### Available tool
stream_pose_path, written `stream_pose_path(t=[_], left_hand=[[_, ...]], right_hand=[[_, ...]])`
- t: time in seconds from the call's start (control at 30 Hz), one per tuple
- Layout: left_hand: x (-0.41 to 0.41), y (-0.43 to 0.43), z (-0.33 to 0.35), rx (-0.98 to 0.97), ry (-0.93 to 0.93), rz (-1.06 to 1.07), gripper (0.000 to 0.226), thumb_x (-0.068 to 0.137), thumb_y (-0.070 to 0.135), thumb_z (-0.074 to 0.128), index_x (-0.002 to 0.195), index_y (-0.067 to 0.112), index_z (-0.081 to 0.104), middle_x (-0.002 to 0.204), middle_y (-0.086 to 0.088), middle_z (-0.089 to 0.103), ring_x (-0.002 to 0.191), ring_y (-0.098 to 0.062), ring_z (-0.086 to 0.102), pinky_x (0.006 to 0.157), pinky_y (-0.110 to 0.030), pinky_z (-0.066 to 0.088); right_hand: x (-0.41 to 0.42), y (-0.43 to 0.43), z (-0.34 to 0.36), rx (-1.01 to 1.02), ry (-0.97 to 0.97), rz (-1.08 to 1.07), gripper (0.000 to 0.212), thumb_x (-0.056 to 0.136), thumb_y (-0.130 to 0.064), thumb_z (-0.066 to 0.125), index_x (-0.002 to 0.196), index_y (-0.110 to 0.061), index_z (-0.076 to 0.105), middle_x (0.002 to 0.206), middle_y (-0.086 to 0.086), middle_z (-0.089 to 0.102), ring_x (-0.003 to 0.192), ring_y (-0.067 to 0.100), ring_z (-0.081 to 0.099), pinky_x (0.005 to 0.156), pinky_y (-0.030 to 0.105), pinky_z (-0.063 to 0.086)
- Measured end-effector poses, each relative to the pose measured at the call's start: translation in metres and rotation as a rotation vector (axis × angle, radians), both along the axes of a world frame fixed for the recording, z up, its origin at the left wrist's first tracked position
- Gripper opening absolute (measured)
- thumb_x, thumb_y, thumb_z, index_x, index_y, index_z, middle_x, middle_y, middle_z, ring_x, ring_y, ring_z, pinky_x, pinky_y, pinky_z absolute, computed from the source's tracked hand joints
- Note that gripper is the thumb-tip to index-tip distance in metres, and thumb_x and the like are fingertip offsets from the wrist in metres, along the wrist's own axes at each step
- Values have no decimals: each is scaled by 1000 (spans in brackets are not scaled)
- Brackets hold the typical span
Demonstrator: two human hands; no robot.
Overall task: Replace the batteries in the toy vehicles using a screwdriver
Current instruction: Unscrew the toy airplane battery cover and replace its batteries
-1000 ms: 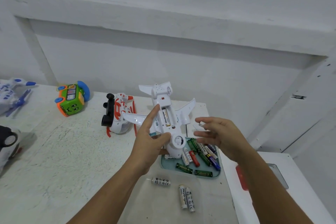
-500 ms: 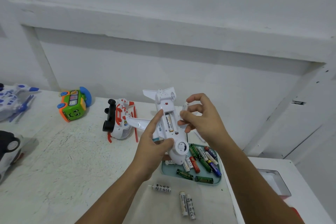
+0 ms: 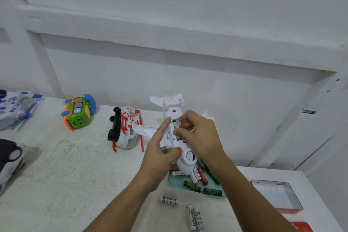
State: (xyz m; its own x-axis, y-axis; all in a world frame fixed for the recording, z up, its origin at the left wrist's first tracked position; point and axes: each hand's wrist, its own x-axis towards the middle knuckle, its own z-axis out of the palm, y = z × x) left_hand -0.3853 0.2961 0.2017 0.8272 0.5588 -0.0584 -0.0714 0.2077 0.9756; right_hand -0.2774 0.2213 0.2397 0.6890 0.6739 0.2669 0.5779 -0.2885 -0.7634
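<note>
white toy plane [image 3: 176, 114] belly-up, battery [image 3: 178, 124] at its open bay [image 3: 174, 128], spares [image 3: 191, 219] nearby

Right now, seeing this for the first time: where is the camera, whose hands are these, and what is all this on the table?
There is no machine here. A person works with bare hands, and the single picture comes from a camera worn on their head, looking forward and down. The left hand grips a white plastic toy aeroplane, turned belly up with its battery bay open. The right hand pinches a white battery at that bay. On the white speckled table lie a pale green tray of mixed batteries, three loose white batteries, a white and orange toy helicopter and a green and orange toy bus.
</note>
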Motion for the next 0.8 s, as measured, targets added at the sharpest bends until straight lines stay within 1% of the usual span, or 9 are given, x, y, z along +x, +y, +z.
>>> stream_pose_path(t=[0.1, 0.17, 0.23, 0.3, 0.4, 0.47, 0.57, 0.7, 0.8], left_hand=[[1, 1, 1, -1, -8, 6, 79, 89, -13, 53, 135, 50, 46, 105, 8, 73, 84, -21, 72, 70, -45, 61], [1, 1, 1, -4, -15, 4, 79, 89, -14, 53, 135, 50, 45, 103, 10, 73, 83, -20, 72, 65, -42, 61], [1, 0, 3, -21, -22, -5, 79, 89, -14, 53, 134, 49, 46, 101, 12, 73, 81, -17, 72, 62, -37, 59], [2, 0, 4, -30, -27, -15, 79, 89, -15, 52, 133, 51, 46, 100, 13, 73, 81, -16, 72, 61, -35, 59], [4, 1, 3, -6, -16, -16, 80, 89, -14, 53, 130, 55, 47, 97, 13, 73, 80, -21, 71, 65, -45, 60], [5, 1, 2, 28, -10, -10, 81, 89, -14, 53, 130, 56, 47, 92, 17, 73, 78, -25, 66, 72, -54, 57], [8, -1, 2, -5, -33, 8, 80, 89, -16, 52, 128, 53, 48, 106, 16, 71, 84, -22, 71, 73, -47, 60], [11, -2, 3, -30, -43, 12, 80, 88, -16, 52, 131, 51, 48, 111, 9, 70, 81, -19, 72, 67, -43, 61], [11, -2, 0, -41, -39, 17, 80, 88, -15, 53, 135, 49, 46, 116, 7, 67, 84, -17, 73, 65, -44, 61]], right_hand=[[4, -2, 0, -95, -158, 49, 26, 88, -13, 65, 114, -17, 68, 96, -1, 71, 86, 7, 60, 78, 13, 44], [7, -2, -2, -135, -245, 74, 34, 90, -10, 62, 123, -18, 67, 98, -2, 68, 89, 8, 54, 78, 11, 35], [10, -2, -4, -129, -242, 83, 37, 90, -10, 63, 126, -21, 66, 93, -3, 59, 86, 8, 50, 75, 7, 32], [12, -3, -5, -80, -181, 82, 37, 90, -10, 65, 125, -22, 65, 90, -3, 49, 80, 4, 48, 71, 5, 35], [14, -4, -8, -18, -129, 93, 33, 90, -8, 67, 121, -18, 68, 90, -3, 45, 78, 2, 48, 71, 7, 40], [13, -4, -13, -16, -151, 105, 29, 91, -8, 65, 118, -17, 71, 93, -6, 45, 89, 5, 49, 77, 6, 39], [14, -3, -19, -13, -203, 106, 28, 91, -9, 64, 117, -19, 72, 100, -9, 47, 106, 12, 47, 87, 4, 35], [18, -5, -17, 61, -62, 92, 29, 87, -9, 69, 113, -21, 73, 96, -14, 52, 92, 2, 53, 77, 8, 39], [23, -9, -15, 119, 104, 91, 36, 81, -1, 73, 106, -27, 74, 95, -10, 58, 82, 8, 57, 75, 21, 49]])
